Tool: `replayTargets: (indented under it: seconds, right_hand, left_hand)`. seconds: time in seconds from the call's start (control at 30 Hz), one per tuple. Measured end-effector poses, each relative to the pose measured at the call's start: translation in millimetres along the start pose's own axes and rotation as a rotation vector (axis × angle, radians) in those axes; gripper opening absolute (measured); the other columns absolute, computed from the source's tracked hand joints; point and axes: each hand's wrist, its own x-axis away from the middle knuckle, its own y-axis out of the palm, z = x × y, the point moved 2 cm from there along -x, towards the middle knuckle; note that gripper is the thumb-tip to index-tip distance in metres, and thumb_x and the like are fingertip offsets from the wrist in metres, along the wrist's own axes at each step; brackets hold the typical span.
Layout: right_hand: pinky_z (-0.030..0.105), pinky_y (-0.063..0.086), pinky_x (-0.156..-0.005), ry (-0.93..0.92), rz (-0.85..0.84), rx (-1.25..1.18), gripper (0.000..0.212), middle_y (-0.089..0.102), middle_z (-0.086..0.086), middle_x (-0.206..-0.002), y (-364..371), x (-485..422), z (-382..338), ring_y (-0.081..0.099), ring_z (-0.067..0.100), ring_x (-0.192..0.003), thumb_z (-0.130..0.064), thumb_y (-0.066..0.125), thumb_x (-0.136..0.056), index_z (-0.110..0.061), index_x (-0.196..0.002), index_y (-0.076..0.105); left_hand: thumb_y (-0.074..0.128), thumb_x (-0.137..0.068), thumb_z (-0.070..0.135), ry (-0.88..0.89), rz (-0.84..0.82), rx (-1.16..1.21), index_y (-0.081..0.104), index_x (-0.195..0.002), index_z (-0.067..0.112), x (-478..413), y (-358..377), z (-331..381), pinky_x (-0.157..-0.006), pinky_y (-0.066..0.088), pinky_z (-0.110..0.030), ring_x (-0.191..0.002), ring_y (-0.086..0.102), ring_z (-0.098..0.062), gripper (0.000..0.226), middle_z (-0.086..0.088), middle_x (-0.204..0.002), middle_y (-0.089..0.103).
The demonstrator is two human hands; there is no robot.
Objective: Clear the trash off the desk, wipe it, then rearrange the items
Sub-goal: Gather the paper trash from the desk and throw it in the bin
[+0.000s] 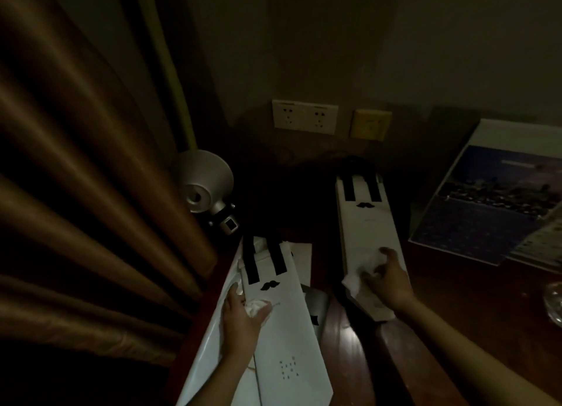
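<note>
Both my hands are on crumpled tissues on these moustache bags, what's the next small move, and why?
Probably lift both wads off the desk. The left hand grips a crumpled tissue on the near white bag, the right hand a second tissue on the far bag; trash goes before wiping.

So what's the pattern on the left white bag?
White bag: two black stripes above a black moustache, in the head view.

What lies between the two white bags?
Head view: flat pale paper poking from under the left bag, then bare desk before the right bag.
</note>
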Motion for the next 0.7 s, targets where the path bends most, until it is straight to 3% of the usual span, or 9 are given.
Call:
replayTargets:
  seconds: [0.1, 0.2, 0.27, 0.37, 0.43, 0.5, 0.57, 0.7]
  right_hand:
    - [0.036, 0.049, -0.068, 0.292, 0.063, -0.125, 0.077, 0.05, 0.019, -0.115, -8, -26, 22, 0.058, 0.038, -0.102, -0.005, 0.072, -0.08, 0.002, -0.139, 0.025]
    - [0.039, 0.055, -0.054, 0.463, 0.041, -0.231, 0.067, 0.058, 0.032, -0.11, -7, -44, 43, 0.064, 0.037, -0.078, 0.004, 0.077, -0.069, 0.014, -0.126, 0.043]
    - [0.036, 0.053, -0.049, 0.462, 0.037, -0.234, 0.061, 0.06, 0.033, -0.106, -1, -50, 60, 0.064, 0.034, -0.072, 0.003, 0.08, -0.066, 0.014, -0.118, 0.049]
    - [0.049, 0.058, -0.065, 0.418, 0.028, -0.187, 0.075, 0.061, 0.027, -0.106, 18, -69, 113, 0.066, 0.038, -0.089, -0.014, 0.085, -0.054, 0.009, -0.117, 0.051]
    - [0.041, 0.059, -0.06, 0.393, 0.006, -0.191, 0.074, 0.064, 0.024, -0.101, 22, -62, 120, 0.067, 0.035, -0.086, -0.019, 0.083, -0.05, 0.007, -0.113, 0.055]
    - [0.028, 0.051, -0.05, 0.359, -0.007, -0.235, 0.052, 0.065, 0.02, -0.093, 12, -28, 80, 0.065, 0.029, -0.076, -0.007, 0.08, -0.062, 0.006, -0.107, 0.058]
    - [0.028, 0.049, -0.054, 0.334, -0.042, -0.315, 0.031, 0.064, 0.016, -0.085, 3, -11, 62, 0.062, 0.026, -0.071, 0.005, 0.072, -0.073, 0.005, -0.103, 0.061]
    - [0.034, 0.056, -0.067, 0.33, -0.146, -0.447, 0.031, 0.065, 0.02, -0.097, -23, 9, 49, 0.064, 0.033, -0.09, 0.006, 0.067, -0.08, 0.008, -0.109, 0.057]
  left_hand:
    - [0.088, -0.062, 0.033, -0.076, -0.055, -0.087, 0.05, -0.13, 0.012, -11, 11, 2, -0.092, 0.051, -0.043, -0.107, 0.054, -0.032, 0.081, -0.015, -0.119, 0.05]
    - [0.089, -0.06, 0.025, -0.144, -0.042, -0.117, 0.051, -0.124, 0.004, -16, 15, 4, -0.092, 0.049, -0.04, -0.111, 0.049, -0.035, 0.078, -0.021, -0.119, 0.049]
    - [0.089, -0.061, 0.019, -0.14, -0.021, -0.102, 0.05, -0.121, 0.002, -14, 16, 9, -0.09, 0.05, -0.041, -0.11, 0.049, -0.035, 0.073, -0.021, -0.118, 0.049]
    - [0.084, -0.067, 0.009, -0.069, 0.036, -0.09, 0.047, -0.113, 0.005, -4, 15, 19, -0.085, 0.046, -0.036, -0.108, 0.048, -0.033, 0.059, -0.018, -0.115, 0.048]
    - [0.08, -0.072, 0.006, -0.016, 0.031, -0.048, 0.043, -0.108, 0.014, -1, 15, 22, -0.08, 0.053, -0.04, -0.102, 0.052, -0.03, 0.052, -0.014, -0.113, 0.049]
    - [0.075, -0.077, 0.006, -0.025, -0.022, 0.024, 0.037, -0.103, 0.027, 1, 14, 29, -0.061, 0.059, -0.034, -0.087, 0.059, -0.021, 0.05, -0.009, -0.11, 0.052]
    - [0.072, -0.079, 0.006, -0.043, -0.051, 0.069, 0.034, -0.102, 0.032, -2, 13, 38, -0.051, 0.056, -0.028, -0.077, 0.061, -0.015, 0.051, -0.006, -0.108, 0.054]
    - [0.067, -0.083, 0.002, -0.033, -0.104, 0.161, 0.035, -0.12, 0.033, -5, 22, 60, -0.06, 0.057, -0.036, -0.082, 0.064, -0.019, 0.058, 0.001, -0.104, 0.057]
